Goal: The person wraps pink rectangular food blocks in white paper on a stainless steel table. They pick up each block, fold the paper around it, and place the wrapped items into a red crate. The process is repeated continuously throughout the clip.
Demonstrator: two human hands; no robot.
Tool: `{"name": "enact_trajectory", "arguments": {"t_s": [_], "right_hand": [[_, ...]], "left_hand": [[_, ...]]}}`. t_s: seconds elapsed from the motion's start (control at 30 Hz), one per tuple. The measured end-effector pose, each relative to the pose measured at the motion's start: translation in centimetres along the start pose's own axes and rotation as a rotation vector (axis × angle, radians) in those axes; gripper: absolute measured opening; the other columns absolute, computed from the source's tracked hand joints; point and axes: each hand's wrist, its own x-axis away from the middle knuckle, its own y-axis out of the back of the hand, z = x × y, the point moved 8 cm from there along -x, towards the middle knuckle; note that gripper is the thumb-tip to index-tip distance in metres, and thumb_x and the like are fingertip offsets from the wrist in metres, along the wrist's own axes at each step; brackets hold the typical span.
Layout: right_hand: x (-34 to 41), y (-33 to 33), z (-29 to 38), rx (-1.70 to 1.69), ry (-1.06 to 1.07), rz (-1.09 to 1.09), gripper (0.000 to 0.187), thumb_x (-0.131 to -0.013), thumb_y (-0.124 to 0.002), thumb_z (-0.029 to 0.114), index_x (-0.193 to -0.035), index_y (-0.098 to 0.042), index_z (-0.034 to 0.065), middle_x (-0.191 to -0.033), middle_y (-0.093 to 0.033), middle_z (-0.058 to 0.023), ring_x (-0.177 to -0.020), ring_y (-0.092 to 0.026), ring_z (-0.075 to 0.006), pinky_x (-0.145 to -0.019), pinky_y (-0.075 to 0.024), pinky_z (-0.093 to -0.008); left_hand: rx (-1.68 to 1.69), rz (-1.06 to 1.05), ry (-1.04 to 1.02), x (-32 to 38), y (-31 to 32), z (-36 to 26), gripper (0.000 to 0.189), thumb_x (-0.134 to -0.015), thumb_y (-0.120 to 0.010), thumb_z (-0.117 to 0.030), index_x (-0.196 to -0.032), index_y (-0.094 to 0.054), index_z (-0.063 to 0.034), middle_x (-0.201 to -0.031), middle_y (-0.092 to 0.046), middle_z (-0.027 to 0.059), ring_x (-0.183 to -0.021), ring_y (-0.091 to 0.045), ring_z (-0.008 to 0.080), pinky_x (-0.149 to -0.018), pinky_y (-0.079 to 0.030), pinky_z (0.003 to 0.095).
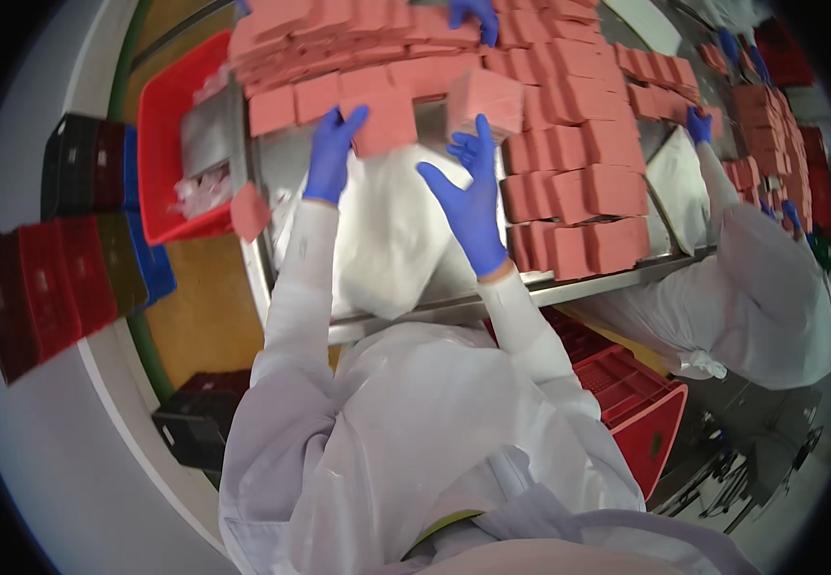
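My left hand (331,158), in a blue glove, grips the left edge of a pink square block (387,128) that looks like sliced processed meat. My right hand (474,208), also gloved, has its thumb and fingers spread. Its fingertips overlap the near side of a second pink block (487,99), which is slightly blurred; whether they touch it I cannot tell. A crumpled, translucent plastic sheet (387,237) lies on the steel table (451,277) between my forearms. Rows of pink stacks (581,144) fill the table to the right, and more stacks (343,29) are piled at the back.
A red bin (164,144) with plastic scraps stands left of the table, near a loose pink piece (250,212). Nested crates (63,280) lie farther left. A red crate (638,410) is below at right. A co-worker (775,287) handles pink stacks; another gloved hand (476,18) reaches in from the back.
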Motion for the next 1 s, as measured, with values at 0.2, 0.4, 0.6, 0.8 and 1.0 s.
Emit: {"name": "enact_trajectory", "arguments": {"t_s": [0.2,0.4,0.6,0.8,1.0], "right_hand": [[6.3,-8.9,-7.1,-0.512,-0.571,0.308,0.039,-0.09,-0.067,0.019,-0.121,-0.056,-0.0013,-0.113,-0.062,-0.0062,-0.102,-0.057,-0.011,-0.089,-0.0463,-0.0267],[2.0,-9.6,9.2,-0.358,-0.026,0.392,0.045,-0.09,-0.068,0.021,-0.126,-0.052,-0.0019,-0.108,-0.064,-0.0079,-0.096,-0.059,-0.0111,-0.085,-0.0492,-0.0285],[11.8,-5.0,-9.9,0.535,0.129,0.62,0.095,-0.075,-0.076,0.05,-0.142,-0.034,-0.003,-0.118,-0.052,-0.0265,-0.101,-0.057,-0.0412,-0.092,-0.0451,-0.0436],[11.9,-3.6,-11.0,0.492,0.117,0.848,0.026,-0.078,-0.074,0.03,-0.089,-0.068,0.0074,-0.093,-0.064,-0.0099,-0.083,-0.059,-0.0293,-0.082,-0.0477,-0.0397],[1.2,-8.1,-7.5,0.046,0.1,0.297,0.04,-0.088,-0.066,0.029,-0.12,-0.06,0.005,-0.11,-0.063,-0.0159,-0.1,-0.062,-0.0302,-0.087,-0.0491,-0.0378]], "left_hand": [[-0.217,-0.022,0.057,16.9,3.7,4.1,0.03,-0.09,-0.066,-0.026,-0.109,-0.061,-0.0032,-0.106,-0.061,0.0024,-0.104,-0.057,0.0132,-0.087,-0.046,0.0291],[-1.289,0.348,-0.275,23.7,2.5,6.2,0.017,-0.083,-0.066,-0.026,-0.086,-0.063,-0.0088,-0.091,-0.058,0.0106,-0.089,-0.056,0.029,-0.082,-0.043,0.0423],[-1.321,0.455,-0.269,22.0,2.0,5.6,0.021,-0.082,-0.068,-0.024,-0.091,-0.062,-0.0063,-0.09,-0.059,0.0102,-0.09,-0.057,0.0282,-0.083,-0.046,0.0388],[-1.244,0.447,-0.344,21.6,0.0,2.2,0.028,-0.083,-0.069,-0.024,-0.107,-0.064,-0.01,-0.103,-0.063,0.0128,-0.094,-0.061,0.029,-0.078,-0.047,0.0365],[-1.677,-0.117,-0.395,10.0,4.7,0.9,0.016,-0.088,-0.059,-0.024,-0.098,-0.062,-0.0114,-0.09,-0.061,0.0099,-0.083,-0.06,0.0276,-0.074,-0.046,0.0421]]}}
